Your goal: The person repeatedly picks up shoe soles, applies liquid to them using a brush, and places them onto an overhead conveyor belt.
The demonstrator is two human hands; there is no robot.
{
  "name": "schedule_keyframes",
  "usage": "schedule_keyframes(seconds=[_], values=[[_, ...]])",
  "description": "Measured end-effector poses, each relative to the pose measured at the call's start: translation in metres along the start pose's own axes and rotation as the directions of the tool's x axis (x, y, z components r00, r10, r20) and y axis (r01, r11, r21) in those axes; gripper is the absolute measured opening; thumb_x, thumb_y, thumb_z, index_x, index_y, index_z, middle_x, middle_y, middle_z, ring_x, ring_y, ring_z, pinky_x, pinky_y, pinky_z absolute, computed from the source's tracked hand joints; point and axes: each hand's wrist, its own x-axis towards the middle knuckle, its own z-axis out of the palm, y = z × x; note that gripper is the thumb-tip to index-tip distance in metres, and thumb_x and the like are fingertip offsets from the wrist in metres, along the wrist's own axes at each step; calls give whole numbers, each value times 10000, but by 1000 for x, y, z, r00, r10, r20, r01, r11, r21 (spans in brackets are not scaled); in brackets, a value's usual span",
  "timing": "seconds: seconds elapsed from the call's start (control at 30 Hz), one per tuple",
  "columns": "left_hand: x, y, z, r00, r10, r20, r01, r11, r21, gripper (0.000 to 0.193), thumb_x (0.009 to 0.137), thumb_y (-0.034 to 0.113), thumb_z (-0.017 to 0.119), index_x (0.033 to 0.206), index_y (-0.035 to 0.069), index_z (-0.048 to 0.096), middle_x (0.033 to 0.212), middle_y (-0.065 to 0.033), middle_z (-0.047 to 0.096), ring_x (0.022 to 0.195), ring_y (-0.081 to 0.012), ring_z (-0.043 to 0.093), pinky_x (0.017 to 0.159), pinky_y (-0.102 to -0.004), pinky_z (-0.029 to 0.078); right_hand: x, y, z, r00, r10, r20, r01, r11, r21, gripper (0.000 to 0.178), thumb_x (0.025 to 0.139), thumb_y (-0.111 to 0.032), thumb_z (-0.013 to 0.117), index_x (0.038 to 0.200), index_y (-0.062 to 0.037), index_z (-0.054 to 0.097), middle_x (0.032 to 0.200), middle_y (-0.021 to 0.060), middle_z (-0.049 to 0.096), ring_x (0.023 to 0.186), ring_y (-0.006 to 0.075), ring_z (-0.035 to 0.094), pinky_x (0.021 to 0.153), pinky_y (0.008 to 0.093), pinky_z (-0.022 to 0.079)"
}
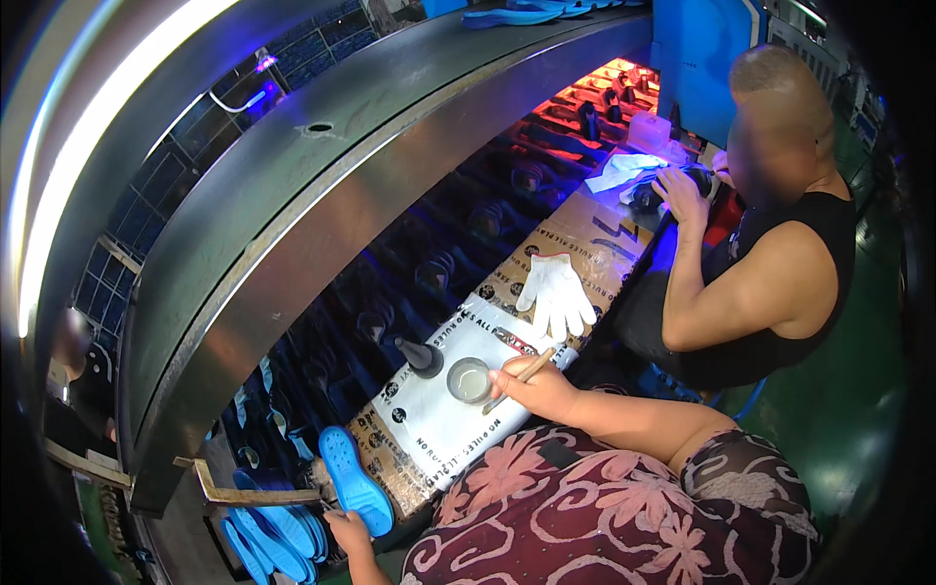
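My right hand (539, 388) is closed around a brush with a wooden handle (535, 365), its lower end angled down beside a small round cup (469, 380) of pale liquid. At the lower left, my left hand (349, 533) grips the edge of a blue shoe sole (356, 480); its fingers are partly hidden. That sole tilts across the near end of a work board (429, 429) covered with white sheet and brown tape. Behind the cup stands a dark cone-topped bottle (419, 358). A white knit glove (557, 297) lies farther along the board.
Several blue soles (278, 541) are stacked at lower left under a wooden bar (258, 497). A conveyor with dark shoe parts (439, 263) runs behind the board, beneath a curved metal hood (322, 224). A co-worker (760, 263) sits on the right, handling a dark item near white cloth (624, 171).
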Motion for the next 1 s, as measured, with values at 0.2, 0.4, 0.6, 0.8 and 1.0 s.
schedule_keyframes(seconds=[0.2,0.4,0.6,0.8,1.0], values=[[2,21,-17,435,419,797,877,5,-481,239,845,286,550,978,90,526,622,-55,514,468,-194,473,430,-308,402,-1,2,3,995,100,-11,-100,995,-7,308,924,-254,541,733,-51,671,644,16,589,601,87,500,568,239,416],[-52,141,-52,828,363,428,443,45,-895,529,829,103,590,1295,23,352,1195,-149,503,978,-209,584,678,-305,552,9,-12,-4,992,121,-45,-118,992,53,372,933,-305,527,717,-32,658,640,-2,552,642,77,492,605,231,396],[-73,187,-63,933,356,47,-78,330,-941,515,780,2,578,1245,-30,359,1098,-144,550,949,-207,586,891,-309,454,19,-54,24,977,-179,112,172,983,67,351,928,-242,525,695,-2,631,655,46,571,626,113,498,609,251,404],[-89,212,-79,895,431,-117,-263,298,-918,491,756,-30,579,1207,-59,387,1058,-150,578,949,-204,603,867,-304,465,16,-65,49,832,-500,239,536,836,-117,279,859,-160,583,599,-67,620,527,45,514,565,213,484,680,334,400],[-96,218,-79,884,444,-146,-295,287,-911,459,739,-25,594,1164,-60,423,1023,-144,596,912,-201,617,839,-300,477,14,-55,56,752,-603,265,657,719,-228,260,835,-167,607,594,-68,617,547,47,519,562,227,497,755,367,410]])
